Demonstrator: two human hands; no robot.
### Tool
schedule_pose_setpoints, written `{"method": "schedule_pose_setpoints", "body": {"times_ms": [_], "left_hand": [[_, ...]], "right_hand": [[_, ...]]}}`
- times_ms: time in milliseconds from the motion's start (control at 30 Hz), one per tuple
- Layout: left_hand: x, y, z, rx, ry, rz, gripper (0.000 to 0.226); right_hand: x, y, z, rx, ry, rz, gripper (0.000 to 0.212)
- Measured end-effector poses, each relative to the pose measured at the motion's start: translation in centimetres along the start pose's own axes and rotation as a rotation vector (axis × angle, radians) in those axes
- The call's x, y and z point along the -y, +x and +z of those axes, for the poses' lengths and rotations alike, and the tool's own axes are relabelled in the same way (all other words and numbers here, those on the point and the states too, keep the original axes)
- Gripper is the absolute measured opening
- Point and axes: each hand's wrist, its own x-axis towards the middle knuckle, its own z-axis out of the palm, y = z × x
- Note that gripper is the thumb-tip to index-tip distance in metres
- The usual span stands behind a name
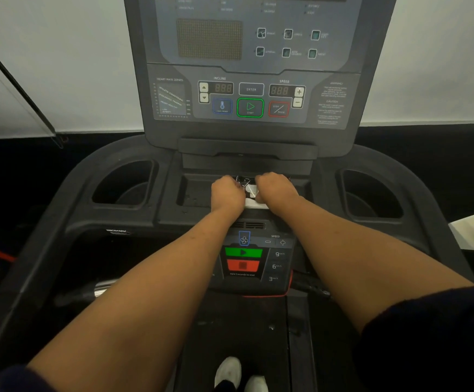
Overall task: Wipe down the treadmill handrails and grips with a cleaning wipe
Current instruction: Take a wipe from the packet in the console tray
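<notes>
Both hands are out in front of me, knuckles up, with my arms stretched forward and converging over the middle of the treadmill. My left hand (227,193) and my right hand (277,190) sit just beside each other with the fingers curled down. Between them they pinch the wipe packet (249,185), which has crinkled shiny wrapper at the top and a white piece below it in the gap between my wrists. My fingertips are hidden under the hands, so I cannot tell exactly how they grip.

I hold the packet over the shallow tray (193,193) in the centre, below the console (250,94) and between the two cup holders (125,185). My forearms pass either side of the control panel (243,258) with its green and red buttons.

The left handrail (46,236) and right handrail (439,230) curve past outside my arms, well apart from both hands. A metal grip (104,291) shows beside my left forearm. My shoes (228,372) show at the bottom edge.
</notes>
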Motion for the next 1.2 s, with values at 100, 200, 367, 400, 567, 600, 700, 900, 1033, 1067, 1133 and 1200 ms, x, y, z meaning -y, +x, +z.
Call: {"method": "schedule_pose_setpoints", "body": {"times_ms": [100, 200, 367, 400, 567, 600, 700, 900, 1033, 1067, 1133, 1200], "left_hand": [[-0.2, -0.7, -0.1, 0.028, 0.035, 0.117, 0.037], [-0.4, -1.1, -0.1, 0.142, 0.127, 0.288, 0.053], [0.1, -0.5, -0.4, 0.244, 0.056, 0.249, 0.045], [0.2, -0.5, -0.4, 0.260, 0.070, 0.257, 0.048], [-0.4, -1.4, -0.3, 0.218, 0.279, 0.297, 0.058], [-0.7, -1.5, -0.2, 0.201, 0.317, 0.298, 0.056], [-1.2, -1.8, -0.2, 0.181, 0.391, 0.290, 0.057], [-1.7, -2.2, -0.5, 0.197, 0.425, 0.273, 0.056], [-1.7, -2.3, -0.7, 0.205, 0.425, 0.252, 0.060], [-1.7, -2.3, -0.7, 0.208, 0.433, 0.249, 0.062], [-1.8, -2.3, -0.7, 0.213, 0.448, 0.243, 0.063], [-1.9, -2.4, -0.7, 0.221, 0.459, 0.238, 0.061]], "right_hand": [[-0.1, 0.1, 0.2, 0.005, 0.019, -0.016, 0.035], [-0.5, 0.4, -0.1, 0.023, 0.070, -0.033, 0.044], [-1.4, -0.1, -1.3, 0.087, 0.161, -0.062, 0.040], [-1.8, -0.4, -1.5, 0.096, 0.190, -0.077, 0.035], [-3.3, -1.0, -2.4, 0.122, 0.564, -0.038, 0.017], [-3.4, -1.2, -2.8, 0.129, 0.651, -0.020, 0.019], [-3.2, -1.5, -4.0, 0.143, 0.720, -0.031, 0.012], [-3.5, -1.7, -6.0, 0.071, 0.745, -0.032, 0.011], [-4.2, -2.0, -6.8, 0.042, 0.844, 0.009, 0.016], [-4.3, -2.1, -7.0, 0.037, 0.882, 0.020, 0.015], [-4.5, -2.1, -7.5, 0.026, 0.959, 0.046, 0.015], [-4.6, -2.1, -8.3, 0.008, 1.034, 0.065, 0.016]]}}
